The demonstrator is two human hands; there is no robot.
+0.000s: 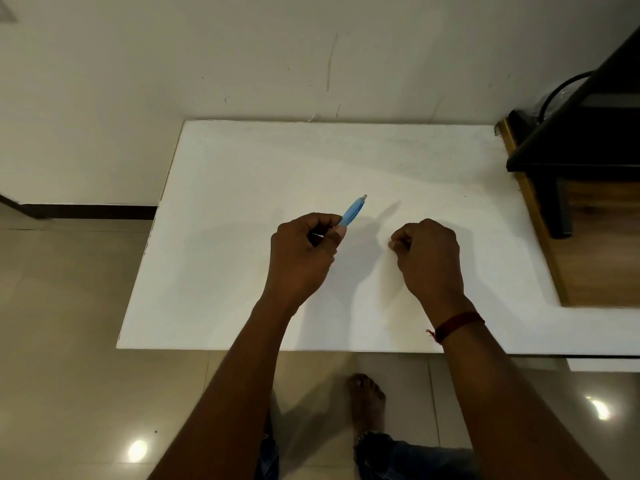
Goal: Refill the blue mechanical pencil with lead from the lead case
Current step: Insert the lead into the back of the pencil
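Presently the blue pencil [352,211] is being held in the left hand [303,252], above the middle of the white table [221,271]. Its fingers [337,233] are being pinched around the lower part of the barrel, and the free end with its pale tip is being pointed up and away towards the far edge of the table. Which end that is cannot be told for certain, though it is being taken as the push-button end.

The right hand [427,258] is being kept just beside the left, apart from it, nearer the right edge of the table. Its fingers [394,244] are being curled and pressed together into a loose fist, as if something very small were being pinched at the tips. Whether a lead, a cap or the lead case is being held there cannot be told, since nothing is being shown between them. No lead case is being seen anywhere on the table.

By judgement, the step in hand is the preparing of the pencil for loading: the open end is being presented towards the right hand. For the next move, a steady barrel and a fine, light pinch are being called for, with the lead being lined up along the axis of the pencil, because a thin lead is likely to snap if it is being pushed in at an angle.
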